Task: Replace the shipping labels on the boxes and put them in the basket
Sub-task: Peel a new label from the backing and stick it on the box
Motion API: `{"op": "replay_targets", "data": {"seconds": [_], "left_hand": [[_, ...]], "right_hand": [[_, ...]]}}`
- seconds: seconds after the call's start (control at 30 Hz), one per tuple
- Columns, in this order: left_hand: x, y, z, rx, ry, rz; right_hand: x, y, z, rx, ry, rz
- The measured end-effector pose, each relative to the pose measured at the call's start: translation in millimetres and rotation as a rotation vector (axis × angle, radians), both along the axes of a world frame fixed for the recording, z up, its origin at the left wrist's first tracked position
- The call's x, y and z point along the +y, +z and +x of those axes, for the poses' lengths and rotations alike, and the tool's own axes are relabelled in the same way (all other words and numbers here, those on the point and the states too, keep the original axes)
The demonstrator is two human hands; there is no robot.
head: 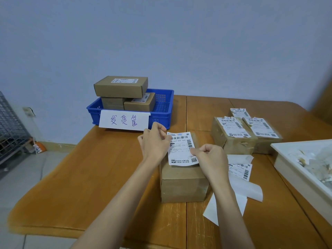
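Shipping label [182,149], thin white printed paper, rectangular, long axis running away from the person w/ barcode end far; held just over the plain brown cardboard box [183,184] at table centre. Left hand [156,142] pinches its far-left edge, right hand [209,157] pinches its right edge. Blue perforated plastic basket [161,112] behind-left holds labelled boxes.

Just the one camera, strapped to my head, wide-angle, looking forward and down over my own forearms at the counter [107,177]. It sits close to the near edge, with the wall [161,42] straight ahead and floor [27,177] off left.
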State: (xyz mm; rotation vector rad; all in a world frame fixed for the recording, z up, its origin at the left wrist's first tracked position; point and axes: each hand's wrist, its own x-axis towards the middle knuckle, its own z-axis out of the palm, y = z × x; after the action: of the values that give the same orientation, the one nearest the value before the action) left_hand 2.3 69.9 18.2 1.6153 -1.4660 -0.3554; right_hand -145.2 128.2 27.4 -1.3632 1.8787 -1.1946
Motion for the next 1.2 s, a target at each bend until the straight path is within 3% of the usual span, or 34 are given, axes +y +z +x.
{"op": "replay_targets", "data": {"seconds": [0.63,0.97,1.2], "left_hand": [[4.2,-0.1,-6.9,-0.357,0.044,-0.106],[2.7,-3.9,-12.0,-0.586,0.011,-0.154],[1.0,-0.5,-6.0,-0.671,0.004,-0.094]], "right_hand": [[1.1,1.7,5.2,0.139,-0.019,0.041],[0.3,10.6,9.6,0.339,0.008,0.155],[-1.3,12.4,3.5,0.332,0.035,0.211]]}}
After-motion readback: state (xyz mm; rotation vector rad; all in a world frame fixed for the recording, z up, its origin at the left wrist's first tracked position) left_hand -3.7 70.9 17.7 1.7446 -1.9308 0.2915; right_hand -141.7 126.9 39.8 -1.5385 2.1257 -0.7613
